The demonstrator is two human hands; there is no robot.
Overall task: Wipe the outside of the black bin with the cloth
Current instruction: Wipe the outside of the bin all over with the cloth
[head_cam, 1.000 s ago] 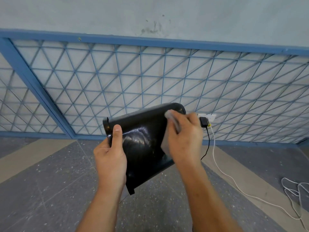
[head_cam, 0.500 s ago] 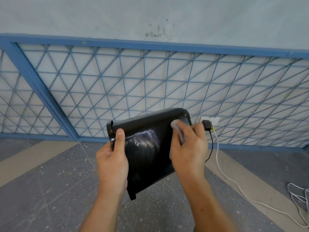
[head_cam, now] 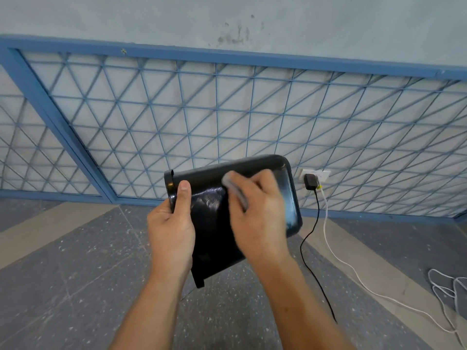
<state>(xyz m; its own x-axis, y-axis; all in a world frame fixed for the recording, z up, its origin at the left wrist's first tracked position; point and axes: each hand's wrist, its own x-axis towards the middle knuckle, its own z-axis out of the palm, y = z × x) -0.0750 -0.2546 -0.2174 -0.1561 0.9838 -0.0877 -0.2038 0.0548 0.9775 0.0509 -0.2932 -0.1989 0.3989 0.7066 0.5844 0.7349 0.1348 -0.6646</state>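
Two hands on it: the left hand (head_cam: 171, 228) clamps the rim edge of the black bin (head_cam: 214, 223), held in mid-air above the floor (head_cam: 75, 274), thumb across its outer wall. The right hand (head_cam: 257, 218) closes around the cloth (head_cam: 233, 189), pressing it flat on the glossy side. Risk: one-sided grip, slick surface; push hard and the bin could twist loose.

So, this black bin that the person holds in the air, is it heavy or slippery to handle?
Probably light for its size: the left hand alone holds the black bin off the floor by one edge. Its glossy, reflective surface suggests it could be somewhat slippery. It seems stiff, since it keeps its shape while the right hand presses the cloth against it.
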